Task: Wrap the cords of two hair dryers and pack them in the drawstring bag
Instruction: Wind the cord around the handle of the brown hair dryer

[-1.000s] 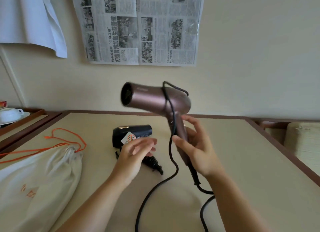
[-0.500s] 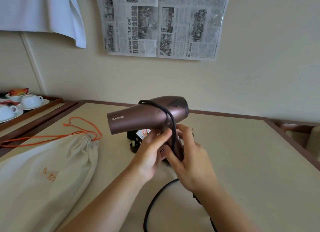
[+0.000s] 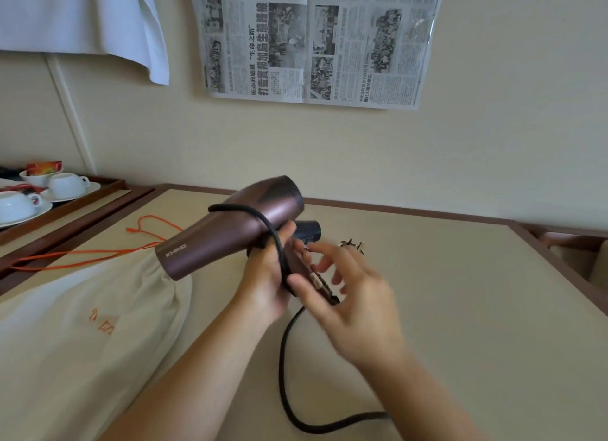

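Note:
My left hand point(image 3: 266, 282) grips the handle of a bronze-pink hair dryer point(image 3: 230, 230), nozzle tilted down-left over the bag's mouth. Its black cord point(image 3: 286, 358) loops once over the barrel, runs under my left thumb and trails onto the table toward me. My right hand point(image 3: 348, 296) hovers beside the handle, fingers spread and blurred, thumb touching the handle. A small black hair dryer point(image 3: 309, 231) lies on the table behind my hands, mostly hidden, its plug point(image 3: 352, 244) showing to the right. The cream drawstring bag point(image 3: 82, 325) with orange strings point(image 3: 98, 253) lies at the left.
A beige table point(image 3: 460, 309) with a brown raised rim runs to the wall. At the far left a wooden tray point(image 3: 82, 199) holds white cups and saucers. A newspaper sheet point(image 3: 312, 39) and a white cloth point(image 3: 82, 16) hang on the wall.
The pink dryer has swung from upright to nozzle-down toward the left, over the bag. My left hand has taken the handle and pinned the cord. My right hand has let go and spread.

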Demonstrator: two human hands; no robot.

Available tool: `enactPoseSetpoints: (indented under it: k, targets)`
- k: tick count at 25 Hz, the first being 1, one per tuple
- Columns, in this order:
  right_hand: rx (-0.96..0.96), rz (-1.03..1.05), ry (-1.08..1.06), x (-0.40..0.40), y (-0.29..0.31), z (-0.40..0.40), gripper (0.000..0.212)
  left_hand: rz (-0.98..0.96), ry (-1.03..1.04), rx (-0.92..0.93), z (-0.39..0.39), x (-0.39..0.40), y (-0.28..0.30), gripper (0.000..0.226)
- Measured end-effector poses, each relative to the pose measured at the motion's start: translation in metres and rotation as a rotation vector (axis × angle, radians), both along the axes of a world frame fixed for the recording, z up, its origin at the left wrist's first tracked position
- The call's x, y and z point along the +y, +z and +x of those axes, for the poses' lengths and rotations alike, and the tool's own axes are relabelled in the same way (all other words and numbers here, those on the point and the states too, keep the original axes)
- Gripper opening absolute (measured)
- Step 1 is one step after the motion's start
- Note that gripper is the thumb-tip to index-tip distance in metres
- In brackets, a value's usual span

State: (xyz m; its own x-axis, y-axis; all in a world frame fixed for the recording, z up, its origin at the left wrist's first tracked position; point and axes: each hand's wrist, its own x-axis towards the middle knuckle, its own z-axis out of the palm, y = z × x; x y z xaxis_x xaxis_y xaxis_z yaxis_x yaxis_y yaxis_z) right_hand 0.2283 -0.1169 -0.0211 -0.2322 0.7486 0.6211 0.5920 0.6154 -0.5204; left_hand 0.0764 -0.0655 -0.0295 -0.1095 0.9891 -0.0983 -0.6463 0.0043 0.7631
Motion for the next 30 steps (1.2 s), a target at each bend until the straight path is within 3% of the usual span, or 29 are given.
enactPoseSetpoints:
  k: [2,4,5,7,9,11,12,13,14,16,17,18,19,21,23,24,26,28,30]
  targets:
    - [-0.016,0.073,-0.06,-0.004,-0.001,-0.015,0.037,0.05,-0.065,0.024,0.021,-0.008,-0.004,0.036]
    - [0.135,0.03,-0.065,-0.001,0.005,-0.017,0.028,0.119,-0.041,0.222,0.034,-0.01,-0.007,0.031]
    - [0.286,-0.099,-0.016,0.0,0.008,-0.015,0.033,0.135,0.0,0.35,0.037,-0.014,-0.005,0.02]
    - [0.84,-0.473,0.084,0.013,0.02,-0.001,0.04,0.131,0.034,0.419,0.036,-0.016,-0.001,0.016]
    - [1.36,-0.701,0.042,0.036,0.031,0.031,0.039,0.114,0.011,0.325,0.029,-0.018,0.004,0.016]
    - [1.584,-0.738,-0.103,0.059,0.032,0.077,0.035,0.086,-0.015,0.143,0.018,-0.015,0.007,0.017]
    - [1.549,-0.699,-0.227,0.067,0.027,0.102,0.031,0.077,-0.011,0.032,0.012,-0.012,0.009,0.017]
    - [1.342,-0.669,-0.387,0.076,0.018,0.125,0.026,0.083,0.008,-0.084,0.006,-0.01,0.013,0.018]
    - [1.018,-0.664,-0.543,0.078,0.01,0.144,0.024,0.103,0.048,-0.184,-0.002,-0.007,0.017,0.02]
    - [0.277,-0.751,-0.803,0.076,-0.004,0.167,0.051,0.122,0.146,-0.303,-0.016,-0.004,0.021,0.026]
    - [0.032,-0.749,-0.89,0.073,-0.005,0.17,0.074,0.129,0.181,-0.331,-0.023,-0.003,0.02,0.026]
    - [-0.058,-0.639,-0.91,0.067,-0.001,0.166,0.092,0.135,0.201,-0.341,-0.029,-0.001,0.019,0.027]
    - [-0.069,-0.44,-0.846,0.06,0.009,0.158,0.097,0.14,0.209,-0.334,-0.033,0.0,0.018,0.028]
    - [0.039,-0.104,-0.405,0.045,0.027,0.125,0.077,0.149,0.2,-0.3,-0.031,0.001,0.016,0.03]
    - [0.121,-0.186,0.071,0.031,0.026,0.078,0.067,0.154,0.183,-0.282,-0.024,-0.001,0.016,0.034]
    - [0.108,-0.278,0.165,0.026,0.019,0.057,0.073,0.153,0.179,-0.288,-0.023,-0.002,0.016,0.035]
    - [0.056,-0.489,0.175,0.023,0.007,0.033,0.091,0.157,0.179,-0.291,-0.025,-0.002,0.017,0.036]
    - [0.022,-0.669,0.082,0.029,-0.001,0.035,0.088,0.169,0.215,-0.296,-0.033,0.0,0.016,0.035]
    - [-0.083,-0.623,-0.04,0.033,-0.001,0.047,0.08,0.177,0.255,-0.316,-0.039,0.004,0.014,0.033]
